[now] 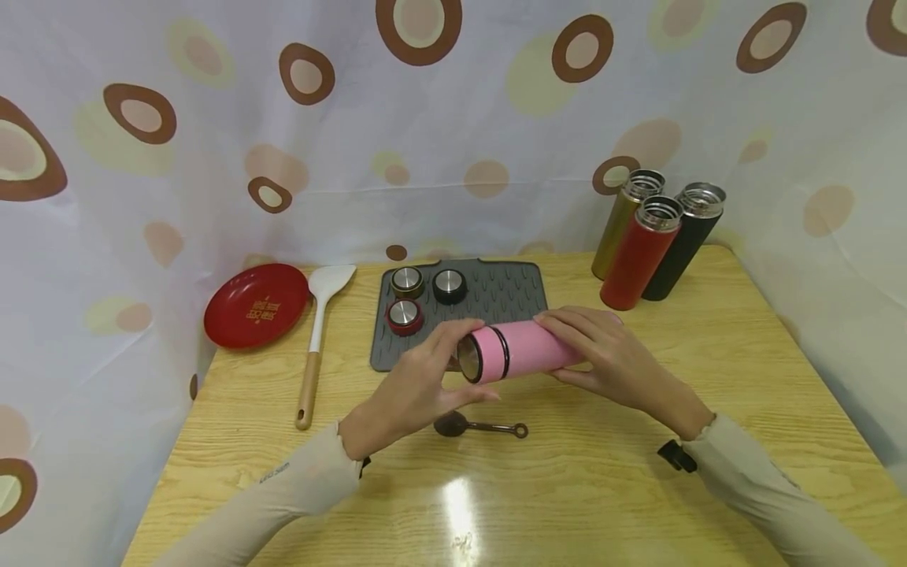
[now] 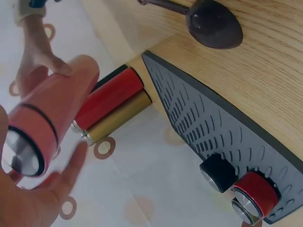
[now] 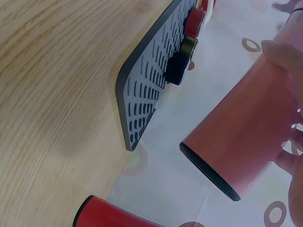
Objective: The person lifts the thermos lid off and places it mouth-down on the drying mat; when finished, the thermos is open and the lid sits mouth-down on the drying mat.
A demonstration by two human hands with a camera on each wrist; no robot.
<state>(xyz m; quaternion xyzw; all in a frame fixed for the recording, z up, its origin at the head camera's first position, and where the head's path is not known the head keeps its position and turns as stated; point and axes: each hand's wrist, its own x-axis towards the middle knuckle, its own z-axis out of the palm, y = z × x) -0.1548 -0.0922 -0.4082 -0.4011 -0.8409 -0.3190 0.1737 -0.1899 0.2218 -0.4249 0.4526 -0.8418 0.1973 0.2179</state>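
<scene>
A pink thermos bottle [image 1: 534,346] is held up on its side above the table, its steel-topped lid [image 1: 487,356] on and pointing left. My right hand [image 1: 608,353] grips the bottle's body near the base, thumb below and fingers over the top. Around the lid end is my left hand [image 1: 418,378], its fingers and thumb spread; the thumb is straight and apart from the lid. In the left wrist view those fingers [image 2: 71,172] are blurred beside the lid. The bottle's dark base rim shows in the right wrist view, below the right hand [image 3: 289,61].
Behind lies a grey drying mat [image 1: 489,295] with black, gold and red lids. Red [image 1: 638,260], gold [image 1: 616,232] and black [image 1: 683,248] open bottles stand at back right. A red plate [image 1: 248,315] and white spatula [image 1: 319,323] are left; a dark spoon [image 1: 453,425] lies in front.
</scene>
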